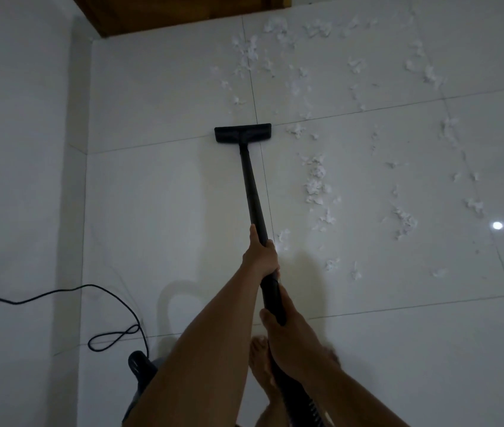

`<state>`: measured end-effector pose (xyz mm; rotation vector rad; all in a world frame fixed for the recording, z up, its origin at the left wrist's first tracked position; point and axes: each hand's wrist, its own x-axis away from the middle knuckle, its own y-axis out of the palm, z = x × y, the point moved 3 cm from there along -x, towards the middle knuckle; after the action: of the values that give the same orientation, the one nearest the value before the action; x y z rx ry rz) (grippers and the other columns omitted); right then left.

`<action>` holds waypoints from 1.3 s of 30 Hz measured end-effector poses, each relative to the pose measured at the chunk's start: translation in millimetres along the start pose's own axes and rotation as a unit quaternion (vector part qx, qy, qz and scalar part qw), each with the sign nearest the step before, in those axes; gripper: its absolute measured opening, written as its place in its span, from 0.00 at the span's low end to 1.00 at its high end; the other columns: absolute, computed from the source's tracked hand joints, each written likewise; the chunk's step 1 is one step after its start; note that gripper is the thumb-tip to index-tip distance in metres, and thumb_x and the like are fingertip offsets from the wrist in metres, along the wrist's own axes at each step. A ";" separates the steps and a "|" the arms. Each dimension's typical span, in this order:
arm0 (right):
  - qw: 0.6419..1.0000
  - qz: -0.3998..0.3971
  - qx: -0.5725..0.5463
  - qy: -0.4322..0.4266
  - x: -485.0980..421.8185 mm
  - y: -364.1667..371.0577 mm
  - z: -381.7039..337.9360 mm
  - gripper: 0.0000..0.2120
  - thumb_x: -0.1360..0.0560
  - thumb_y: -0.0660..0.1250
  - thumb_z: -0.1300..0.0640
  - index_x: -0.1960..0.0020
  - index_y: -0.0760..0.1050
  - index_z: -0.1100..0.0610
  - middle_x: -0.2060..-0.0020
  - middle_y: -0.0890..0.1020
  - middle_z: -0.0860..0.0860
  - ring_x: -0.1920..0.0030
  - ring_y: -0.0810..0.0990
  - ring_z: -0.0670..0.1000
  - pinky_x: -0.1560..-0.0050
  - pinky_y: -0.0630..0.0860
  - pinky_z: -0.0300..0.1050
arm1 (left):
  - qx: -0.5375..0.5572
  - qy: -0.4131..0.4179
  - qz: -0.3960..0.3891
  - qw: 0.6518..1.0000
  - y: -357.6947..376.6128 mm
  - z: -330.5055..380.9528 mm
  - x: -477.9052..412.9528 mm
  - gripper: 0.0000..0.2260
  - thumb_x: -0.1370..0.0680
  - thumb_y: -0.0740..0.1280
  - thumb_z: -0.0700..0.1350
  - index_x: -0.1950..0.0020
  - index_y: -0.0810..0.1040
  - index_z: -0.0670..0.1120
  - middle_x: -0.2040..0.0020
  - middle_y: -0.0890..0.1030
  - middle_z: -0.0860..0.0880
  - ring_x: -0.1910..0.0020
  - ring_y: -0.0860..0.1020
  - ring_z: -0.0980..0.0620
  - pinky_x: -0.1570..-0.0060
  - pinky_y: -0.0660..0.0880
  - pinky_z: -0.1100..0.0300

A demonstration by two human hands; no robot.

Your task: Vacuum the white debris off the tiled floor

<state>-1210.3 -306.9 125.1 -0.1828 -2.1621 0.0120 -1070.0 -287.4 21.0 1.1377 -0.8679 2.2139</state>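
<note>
Black vacuum wand point(252, 186) | your left hand point(260, 255) and right hand point(278, 328), fingers wrapped tight around it | floor head point(242, 133) flat on tiled floor point(158, 192) | white debris point(315, 177) scattered right of and beyond it

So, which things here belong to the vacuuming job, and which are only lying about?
Belong to the job:
vacuum wand
floor nozzle
white debris
left hand
right hand
tiled floor
power cord

Only there:
wooden door
wall

One head-worn wide view looks steeply down and forward over dim tiled floor point(158, 192), seemingly from standing height.
</note>
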 end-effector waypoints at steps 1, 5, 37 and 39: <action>1.000 0.004 0.012 0.000 -5.2 -0.3 -4.0 0.29 0.14 0.56 0.51 0.18 0.48 0.37 0.57 0.82 0.52 0.76 0.77 0.43 0.76 0.72 0.33 | -0.002 0.002 0.000 1.000 -3.7 4.2 -3.9 0.29 0.13 0.52 0.49 0.17 0.39 0.59 0.57 0.79 0.46 0.70 0.79 0.50 0.70 0.77 0.60; 1.000 0.000 0.012 0.001 -18.3 -6.9 -34.8 0.27 0.13 0.55 0.52 0.18 0.49 0.40 0.45 0.83 0.56 0.60 0.85 0.44 0.74 0.75 0.31 | -0.009 0.002 0.006 1.000 -16.6 21.6 -23.9 0.29 0.13 0.52 0.50 0.17 0.39 0.59 0.51 0.77 0.47 0.64 0.81 0.48 0.57 0.83 0.53; 0.999 -0.050 0.010 0.008 -102.5 -70.0 -155.2 0.28 0.14 0.57 0.52 0.20 0.51 0.35 0.68 0.79 0.50 0.73 0.78 0.47 0.65 0.84 0.48 | 0.002 -0.034 0.015 0.999 -68.4 155.0 -95.3 0.29 0.13 0.52 0.49 0.18 0.37 0.60 0.64 0.80 0.43 0.76 0.76 0.52 0.67 0.79 0.58; 0.999 -0.051 -0.004 0.006 -101.0 -69.4 -164.0 0.28 0.14 0.57 0.51 0.20 0.51 0.35 0.69 0.78 0.49 0.73 0.77 0.47 0.69 0.80 0.43 | 0.005 -0.033 0.015 0.999 -74.0 159.8 -92.5 0.29 0.13 0.52 0.49 0.17 0.38 0.59 0.65 0.79 0.44 0.76 0.76 0.52 0.69 0.77 0.59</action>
<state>-1028.2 -399.2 139.9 -0.0768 -2.1571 -0.0567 -888.3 -366.9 37.8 1.2157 -0.9075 2.2185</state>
